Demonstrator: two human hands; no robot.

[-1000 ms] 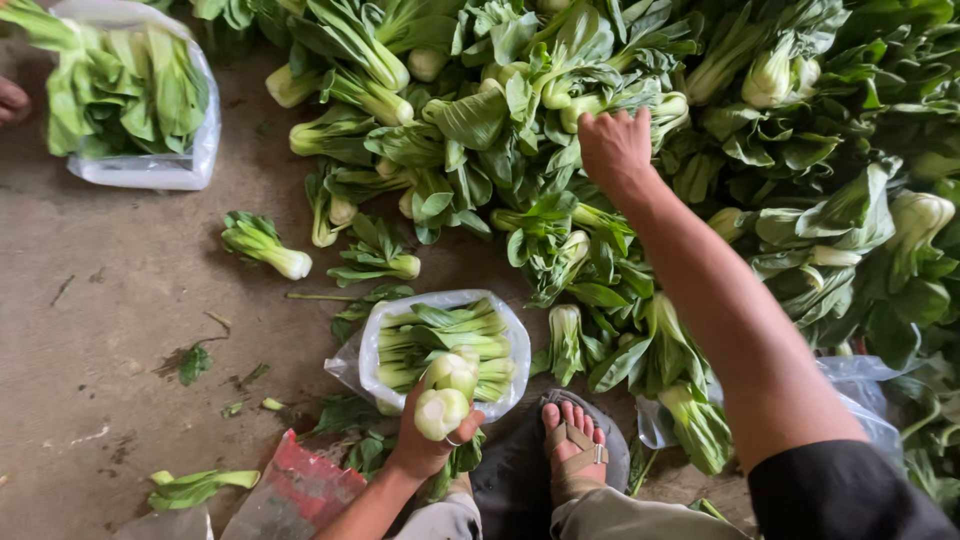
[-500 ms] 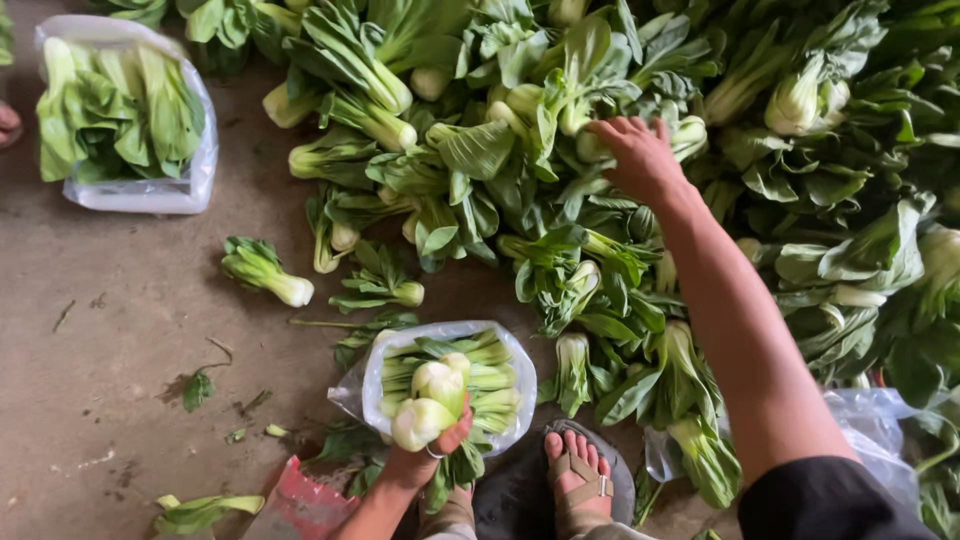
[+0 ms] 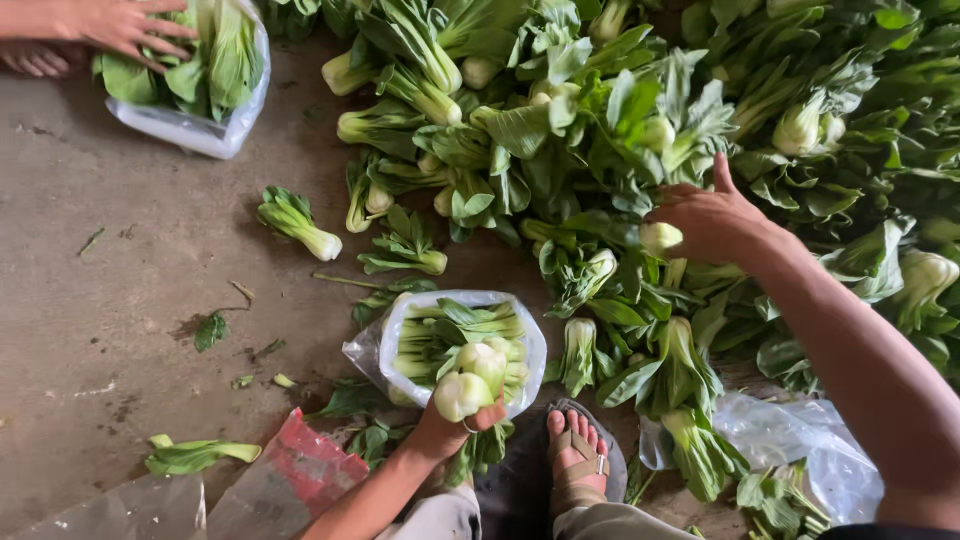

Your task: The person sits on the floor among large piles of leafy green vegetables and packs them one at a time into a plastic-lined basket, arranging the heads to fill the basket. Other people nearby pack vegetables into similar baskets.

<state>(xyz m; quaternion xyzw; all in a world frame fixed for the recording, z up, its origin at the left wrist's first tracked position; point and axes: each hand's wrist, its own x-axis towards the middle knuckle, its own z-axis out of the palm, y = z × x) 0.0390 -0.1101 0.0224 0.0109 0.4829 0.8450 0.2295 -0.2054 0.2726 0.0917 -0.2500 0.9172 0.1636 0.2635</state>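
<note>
1. While the left hand (image 3: 455,420) curls around the pale bulbous bases of two small bok choy heads (image 3: 468,380), its grip is closed firmly on them, and they sit at the mouth of the clear plastic bag of bok choy (image 3: 460,345), just over the heads already stacked inside.
2. That bag lies open on the bare concrete floor (image 3: 120,300) close to the person's sandalled foot (image 3: 578,450), probably so the greens can be dropped in without reaching far.
3. The right hand (image 3: 705,220) stretches out to the large heap of loose green bok choy (image 3: 620,130); its fingers are bent around one white-stemmed head (image 3: 660,237), thumb raised. The grip looks partly closed on that stem, though how tight it is I cannot tell.
4. Heads in the heap lie tangled, leaves and stems pointing every way, far too many to count.
5. Two single heads lie apart on the floor left of the heap: one (image 3: 298,225) and a smaller one (image 3: 405,250).
6. Another person's hand (image 3: 125,25) rests on a second clear bag filled with bok choy (image 3: 190,85) at the upper left, well apart.
7. Counted: two filled bags, an empty crumpled clear bag (image 3: 800,450) at the lower right, one red-tinted plastic wrapper (image 3: 285,475) near the left arm, and scattered leaf scraps (image 3: 210,330).
</note>
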